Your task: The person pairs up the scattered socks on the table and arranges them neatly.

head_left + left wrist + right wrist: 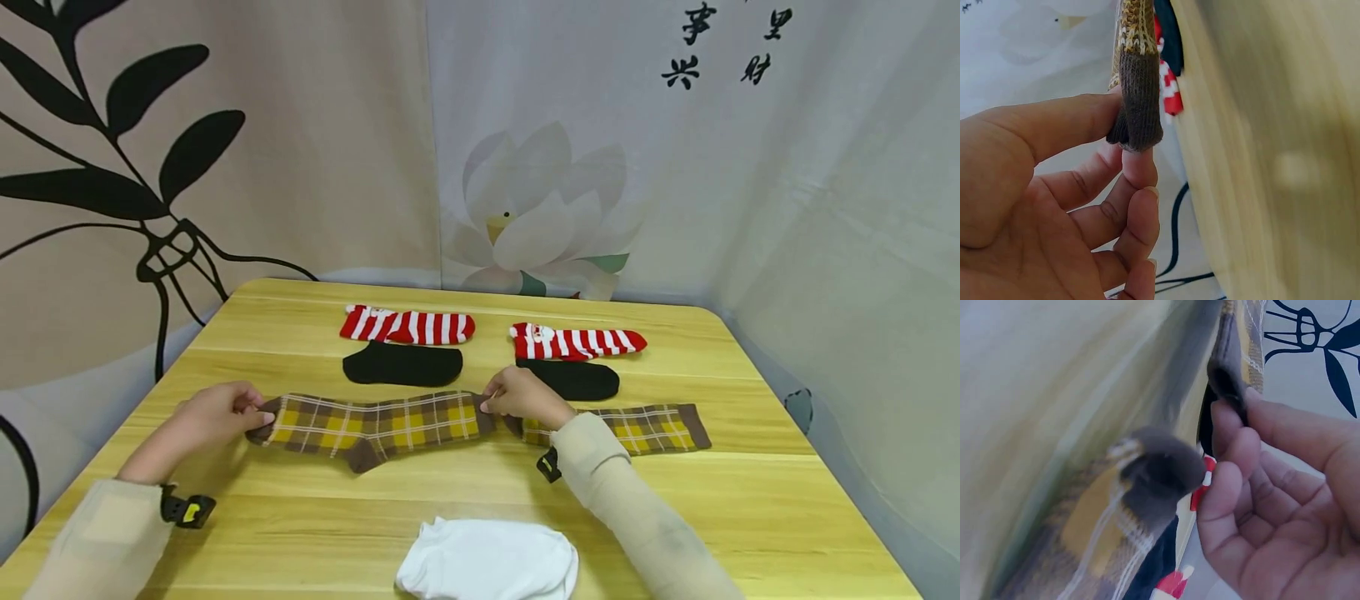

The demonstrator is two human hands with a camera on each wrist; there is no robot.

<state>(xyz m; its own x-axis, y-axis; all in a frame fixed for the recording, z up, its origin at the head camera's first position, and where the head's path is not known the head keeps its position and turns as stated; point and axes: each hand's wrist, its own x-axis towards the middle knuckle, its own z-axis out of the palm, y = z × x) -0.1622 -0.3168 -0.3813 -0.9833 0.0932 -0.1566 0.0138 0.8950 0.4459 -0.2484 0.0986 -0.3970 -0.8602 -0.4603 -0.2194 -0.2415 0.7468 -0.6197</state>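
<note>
A yellow-and-brown plaid sock (420, 427) is stretched between both hands above the table, its brown heel hanging downward. My left hand (217, 421) pinches the brown toe end (1141, 100) between thumb and fingers. At the other end, my right hand (527, 395) pinches the brown cuff (1225, 369), whose opening shows in the right wrist view. A second plaid sock (660, 429) lies to the right, partly hidden by the right hand and sleeve. Its brown end (1172, 462) appears near the right hand in the right wrist view, blurred.
Behind lie two red-and-white striped socks, one left (420, 327) and one right (585, 342). Two black socks, left (405, 364) and right (577, 381), lie just in front of them. A white bundle of cloth (487, 562) sits at the near side of the wooden table (315, 533).
</note>
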